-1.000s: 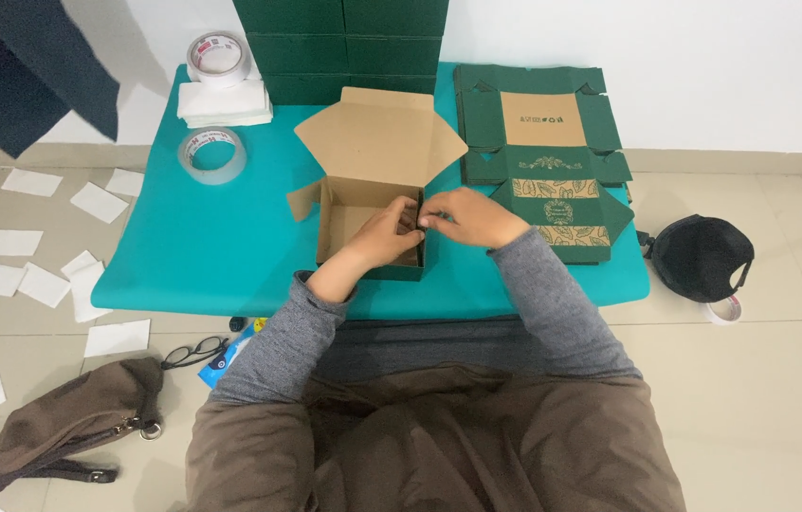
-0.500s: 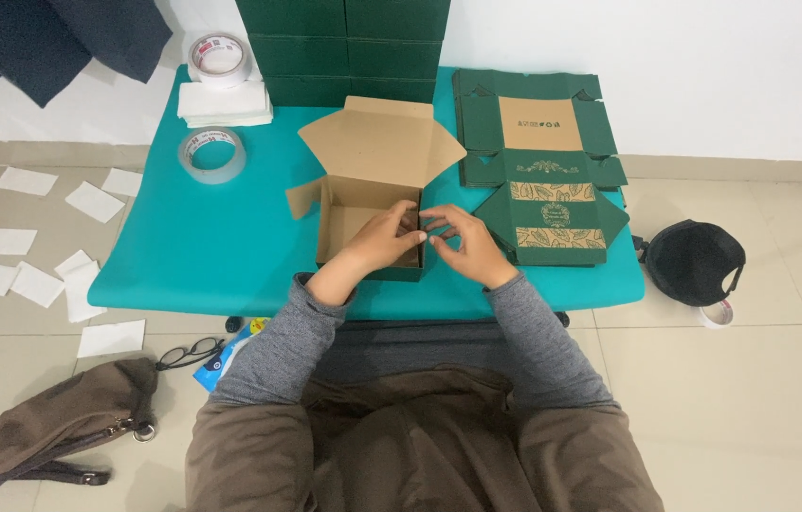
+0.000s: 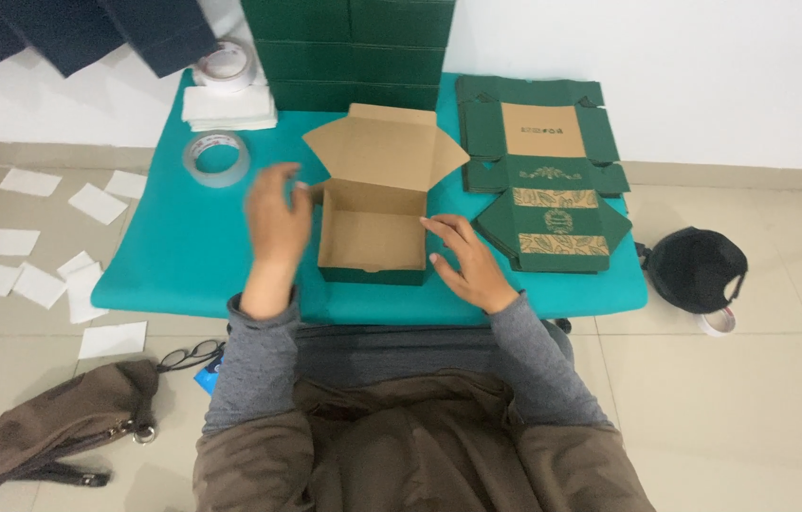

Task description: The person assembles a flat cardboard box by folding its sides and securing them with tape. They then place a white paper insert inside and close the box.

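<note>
Sitting open, the box [image 3: 373,232] lies between both hands' fingers [image 3: 441,228].

A tape roll [image 3: 216,157] is lying on the teal tabletop [image 3: 164,256] near a flat green box blank [image 3: 546,171], while a black cap [image 3: 697,268], brown bag [image 3: 64,427] and white paper slips [image 3: 12,275] are resting on the floor.

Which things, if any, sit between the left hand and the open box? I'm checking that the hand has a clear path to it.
Nothing visible does. The left hand is raised just left of the open box, with only bare teal table between them. The tape roll lies farther left, out of the way.
</note>
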